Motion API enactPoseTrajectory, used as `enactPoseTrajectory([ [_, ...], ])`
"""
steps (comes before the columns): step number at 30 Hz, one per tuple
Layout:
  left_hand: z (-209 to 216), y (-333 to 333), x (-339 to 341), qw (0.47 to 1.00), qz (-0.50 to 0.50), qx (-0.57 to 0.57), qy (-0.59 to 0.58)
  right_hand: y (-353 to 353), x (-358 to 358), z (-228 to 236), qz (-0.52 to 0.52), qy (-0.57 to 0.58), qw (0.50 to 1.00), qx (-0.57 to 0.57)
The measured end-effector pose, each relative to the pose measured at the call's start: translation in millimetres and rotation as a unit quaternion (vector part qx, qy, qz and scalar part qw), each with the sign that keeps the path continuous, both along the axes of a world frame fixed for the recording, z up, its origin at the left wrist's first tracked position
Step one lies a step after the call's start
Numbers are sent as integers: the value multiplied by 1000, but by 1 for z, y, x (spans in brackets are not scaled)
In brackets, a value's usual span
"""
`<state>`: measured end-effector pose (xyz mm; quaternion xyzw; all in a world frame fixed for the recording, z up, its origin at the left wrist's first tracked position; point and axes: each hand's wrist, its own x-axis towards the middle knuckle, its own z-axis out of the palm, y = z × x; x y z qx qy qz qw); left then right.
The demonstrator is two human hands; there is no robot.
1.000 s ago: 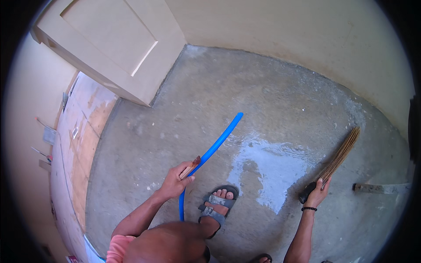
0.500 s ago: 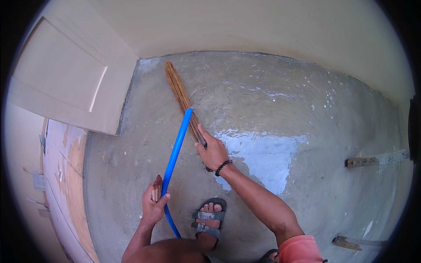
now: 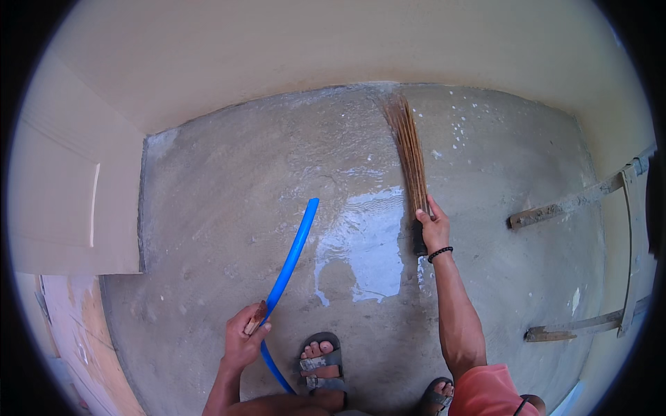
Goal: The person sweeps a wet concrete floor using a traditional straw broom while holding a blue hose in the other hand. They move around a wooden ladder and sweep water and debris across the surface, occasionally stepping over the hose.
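Note:
My right hand is closed around the dark grip of a stick broom. The broom's thin brown bristles point away from me, their tips fanned out near the far wall. My left hand is wrapped round a blue hose, whose cut end points forward over the wet floor. Pressed in the same hand beside the hose is a small reddish-brown piece that looks like wood. Between the hose and the broom, a shiny puddle lies on the grey concrete.
A pale wall closes off the far side. To the left stands a white panelled door, with a stained board nearer me. A mortar-stained wooden frame lies at the right. My sandalled foot is at the lower middle.
The broom has swung from the left over to the right of the puddle with my right hand. The view has turned rightward. My left hand still holds the hose.

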<state>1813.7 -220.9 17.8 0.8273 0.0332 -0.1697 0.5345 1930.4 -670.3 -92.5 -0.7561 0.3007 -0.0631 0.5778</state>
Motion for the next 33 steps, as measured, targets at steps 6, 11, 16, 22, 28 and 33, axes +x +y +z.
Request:
enactPoseTrajectory([
  [6, 5, -35, 21, 993, -109, 15, -47, -96, -45, 35, -23, -62, 966, -250],
  [11, 14, -60, 21, 986, -138, 35, -90, -52, -126, 72, 199, -25, 941, -273],
  [16, 25, -85, 20, 971, -195, 74, -113, -85, -183, 62, 330, 89, 866, -366],
  [22, 36, -110, 9, 964, -212, 92, -132, -204, -174, 62, 105, 161, 894, -405],
  [28, 37, -127, 5, 957, -226, 98, -152, -185, -135, 95, -18, 82, 955, -285],
  [33, 47, -144, 0, 951, -251, 110, -145, -136, -214, 81, 252, 50, 912, -320],
])
